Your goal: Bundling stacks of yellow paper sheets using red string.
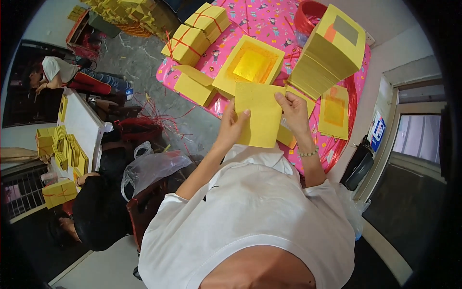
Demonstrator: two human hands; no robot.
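Between my two hands I hold up a yellow paper sheet [261, 115]; whether it is one sheet or a thin stack I cannot tell. My left hand [233, 124] grips its left edge, thumb on the front. At the upper right corner my right hand [292, 110] pinches it, a beaded bracelet on that wrist. Just beyond lies a stack of yellow paper with a gold foil square [253, 66]. Left of that stack sits a smaller yellow paper block [194, 86]. Part of the pile under my right hand is hidden.
A pink patterned table [260, 18] carries a tall yellow paper stack [320, 58], tied bundles [188, 44], a red basket [310, 14] and red plastic strands [355, 103]. Two people sit at a white table [85, 123] to the left. A plastic bag [156, 166] hangs near my left elbow.
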